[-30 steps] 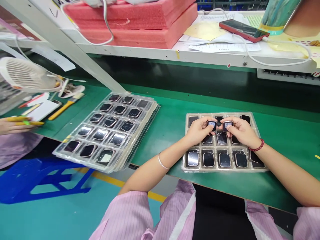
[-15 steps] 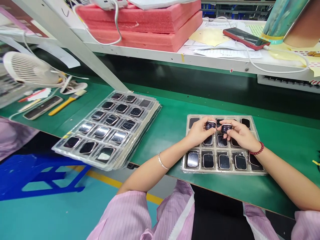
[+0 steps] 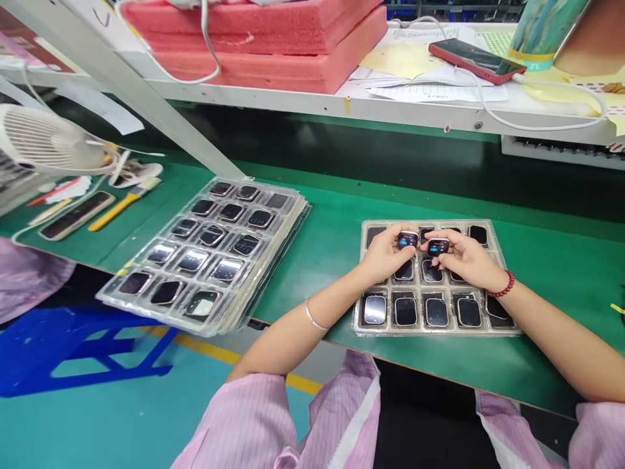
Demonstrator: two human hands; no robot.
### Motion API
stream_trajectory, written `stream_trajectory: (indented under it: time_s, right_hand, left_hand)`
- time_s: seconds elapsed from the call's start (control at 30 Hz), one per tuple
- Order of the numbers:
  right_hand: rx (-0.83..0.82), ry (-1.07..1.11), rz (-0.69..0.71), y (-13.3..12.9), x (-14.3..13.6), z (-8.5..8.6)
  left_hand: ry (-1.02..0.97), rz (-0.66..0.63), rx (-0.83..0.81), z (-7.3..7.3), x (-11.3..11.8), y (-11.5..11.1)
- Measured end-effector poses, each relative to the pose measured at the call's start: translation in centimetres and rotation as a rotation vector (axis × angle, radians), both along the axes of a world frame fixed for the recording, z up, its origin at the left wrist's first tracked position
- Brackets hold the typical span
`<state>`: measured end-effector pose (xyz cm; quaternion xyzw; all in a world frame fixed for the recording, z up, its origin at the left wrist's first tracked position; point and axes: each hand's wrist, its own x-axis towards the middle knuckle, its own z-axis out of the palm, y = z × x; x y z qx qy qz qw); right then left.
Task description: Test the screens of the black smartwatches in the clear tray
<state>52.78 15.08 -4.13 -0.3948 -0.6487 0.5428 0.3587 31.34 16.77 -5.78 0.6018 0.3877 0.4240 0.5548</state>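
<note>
My left hand (image 3: 385, 253) grips a small watch body (image 3: 407, 240) with a lit screen. My right hand (image 3: 463, 257) grips a second watch body (image 3: 438, 246), screen lit too. Both hands hover side by side over the back rows of a clear plastic tray (image 3: 508, 329) on the green bench. The tray holds several dark-screened watch bodies in its pockets (image 3: 405, 311). A red bead bracelet circles my right wrist, a thin silver bangle my left forearm.
A stack of clear trays (image 3: 209, 251) filled with watch bodies lies to the left, overhanging the bench edge. Farther left are a white fan (image 3: 43, 140), a yellow-handled tool (image 3: 114, 207) and a co-worker's pink sleeve (image 3: 24, 277). Pink foam (image 3: 273, 39) and a red phone (image 3: 471, 60) sit on the shelf above.
The watch bodies in my hands were turned from their label side to their lit screens. At far left the co-worker's hand with a yellow tool has gone from view.
</note>
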Motion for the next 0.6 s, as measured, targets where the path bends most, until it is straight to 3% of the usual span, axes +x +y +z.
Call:
stream_trajectory:
  time_s: [0.27,0.6]
  right_hand:
    - [-0.065,0.042,-0.047,0.14,0.27,0.17]
    - [0.02,0.005,-0.062,0.18,0.12,-0.15]
  left_hand:
    - [0.002,-0.026,-0.089,0.51,-0.29,-0.15]
    - [-0.028,-0.031,-0.024,-0.05,0.1,-0.15]
